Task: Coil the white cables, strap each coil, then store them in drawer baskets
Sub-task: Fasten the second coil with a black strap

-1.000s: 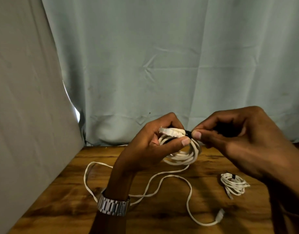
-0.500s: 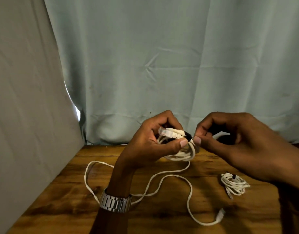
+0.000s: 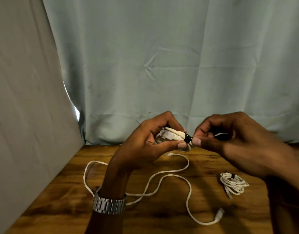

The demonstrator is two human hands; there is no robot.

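Head view: left hand [image 3: 145, 142] fingers clamped on white cable coil [image 3: 170, 136], held above desk [image 3: 162, 217]. Right hand [image 3: 233, 141] fingers pinched on black strap [image 3: 188, 138] at coil's right end. Loose white cable [image 3: 162, 178] sprawled on desk below fingers. Strapped coil [image 3: 232, 183] lay below right fingers.

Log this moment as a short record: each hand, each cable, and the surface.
left hand: holds a white coil above the table
right hand: fingers pinch the black strap on that coil
loose cable: uncoiled, winding across the table, plug near the front
strapped coil: lies on the table to the right, black strap on
table: wooden
watch: on the left wrist
drawer baskets: not in view
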